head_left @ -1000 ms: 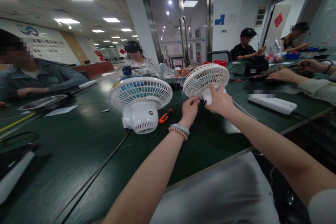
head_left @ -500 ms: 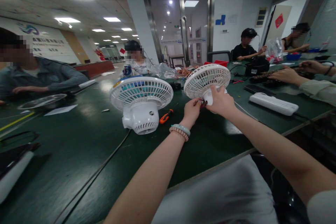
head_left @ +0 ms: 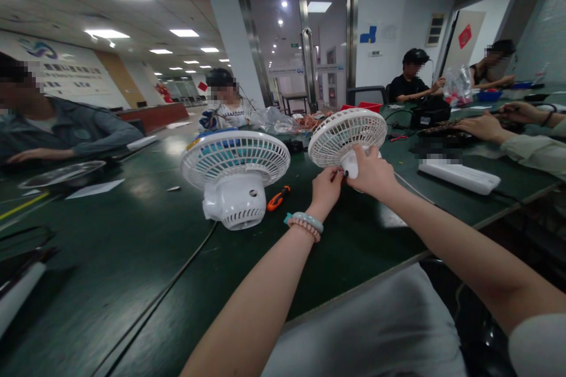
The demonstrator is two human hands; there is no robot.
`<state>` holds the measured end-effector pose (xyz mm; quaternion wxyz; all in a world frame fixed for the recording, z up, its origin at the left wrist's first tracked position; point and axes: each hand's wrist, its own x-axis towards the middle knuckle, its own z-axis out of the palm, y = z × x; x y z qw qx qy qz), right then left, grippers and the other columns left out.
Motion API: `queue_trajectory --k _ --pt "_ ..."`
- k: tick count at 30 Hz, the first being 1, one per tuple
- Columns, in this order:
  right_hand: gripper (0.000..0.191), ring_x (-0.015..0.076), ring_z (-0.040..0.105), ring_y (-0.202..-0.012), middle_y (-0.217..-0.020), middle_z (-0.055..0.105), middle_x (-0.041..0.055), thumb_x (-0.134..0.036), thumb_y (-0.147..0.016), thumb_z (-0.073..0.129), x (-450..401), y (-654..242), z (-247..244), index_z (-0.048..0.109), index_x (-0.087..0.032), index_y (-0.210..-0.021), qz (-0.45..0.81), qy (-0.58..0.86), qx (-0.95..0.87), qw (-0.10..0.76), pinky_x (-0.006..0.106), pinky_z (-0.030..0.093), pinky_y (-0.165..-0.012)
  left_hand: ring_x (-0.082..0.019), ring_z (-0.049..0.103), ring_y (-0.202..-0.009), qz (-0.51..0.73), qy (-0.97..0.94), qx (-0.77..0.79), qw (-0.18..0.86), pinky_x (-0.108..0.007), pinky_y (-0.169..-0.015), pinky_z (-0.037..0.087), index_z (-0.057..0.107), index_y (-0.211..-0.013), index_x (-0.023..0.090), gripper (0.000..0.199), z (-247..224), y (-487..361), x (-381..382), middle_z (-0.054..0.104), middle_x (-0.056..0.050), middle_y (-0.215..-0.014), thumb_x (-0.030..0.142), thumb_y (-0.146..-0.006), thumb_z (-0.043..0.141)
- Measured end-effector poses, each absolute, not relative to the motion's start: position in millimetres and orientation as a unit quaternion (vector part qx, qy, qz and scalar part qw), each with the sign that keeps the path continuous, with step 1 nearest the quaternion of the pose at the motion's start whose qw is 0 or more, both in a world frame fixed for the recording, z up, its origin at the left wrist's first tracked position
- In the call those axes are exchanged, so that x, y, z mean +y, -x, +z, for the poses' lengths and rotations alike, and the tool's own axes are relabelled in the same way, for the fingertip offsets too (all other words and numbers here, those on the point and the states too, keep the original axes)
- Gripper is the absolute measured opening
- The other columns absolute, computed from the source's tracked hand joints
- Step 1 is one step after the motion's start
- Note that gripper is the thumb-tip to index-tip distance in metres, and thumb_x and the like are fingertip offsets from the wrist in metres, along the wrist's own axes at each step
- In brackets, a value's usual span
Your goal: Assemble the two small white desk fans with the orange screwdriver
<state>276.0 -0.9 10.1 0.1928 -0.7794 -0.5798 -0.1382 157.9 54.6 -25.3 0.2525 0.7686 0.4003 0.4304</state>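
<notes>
A white fan [head_left: 347, 135] with a round slatted grille is tilted on the green table, its grille facing away from me. My right hand [head_left: 374, 174] wraps around the fan's motor housing and steadies it. At the lower left side of that housing, my left hand [head_left: 328, 185] pinches something small and dark that I cannot make out. Left of my hands rests a second white fan [head_left: 235, 179], its rounded motor housing toward me. Between the second fan and my left hand lies an orange-and-black screwdriver [head_left: 278, 198].
A white power strip [head_left: 460, 175] lies on the table [head_left: 132, 259] at the right. A dark cable [head_left: 163, 291] runs from the second fan toward me. Beyond the fans are clear plastic bags [head_left: 276, 121] and a red tray [head_left: 370, 106]. Several people sit around the table.
The whole view has shifted slightly. My left wrist has turned a little, while the left fingers stay at the fan housing. My right hand keeps its hold.
</notes>
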Motion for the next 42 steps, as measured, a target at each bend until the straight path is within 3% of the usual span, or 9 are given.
queue_trajectory --k 7,20,42 --pt "0.071 0.0306 0.055 -0.088 -0.113 0.034 0.0143 -0.052 -0.068 0.054 -1.0 -274.7 10.5 0.023 -0.027 -0.127 -0.135 0.783 -0.577 0.19 0.038 0.042 -0.067 -0.014 0.061 -0.081 0.435 -0.807 0.363 0.166 -0.025 -0.075 0.045 0.06 -0.092 0.018 0.017 -19.7 -156.5 43.6 0.067 -0.004 -0.089 0.019 -0.081 0.047" --pt "0.075 0.0305 0.054 -0.09 -0.115 0.034 0.0142 -0.05 -0.067 0.056 -1.0 -274.7 12.0 0.021 -0.028 -0.128 -0.124 0.782 -0.58 0.192 0.039 0.042 -0.068 -0.016 0.058 -0.084 0.424 -0.837 0.326 0.113 -0.029 -0.079 0.045 0.056 -0.09 0.016 0.016 -21.5 -156.0 47.2 0.063 -0.006 -0.089 0.01 -0.078 0.047" --pt "0.069 0.0285 0.051 -0.09 -0.117 0.034 0.0149 -0.047 -0.069 0.055 -6.3 -267.6 11.8 0.027 -0.026 -0.128 -0.136 0.784 -0.573 0.194 0.039 0.04 -0.07 -0.016 0.056 -0.09 0.39 -0.848 0.342 0.108 -0.029 -0.083 0.044 0.054 -0.093 0.016 0.017 -20.2 -156.2 45.7 0.06 -0.007 -0.095 0.011 -0.08 0.044"
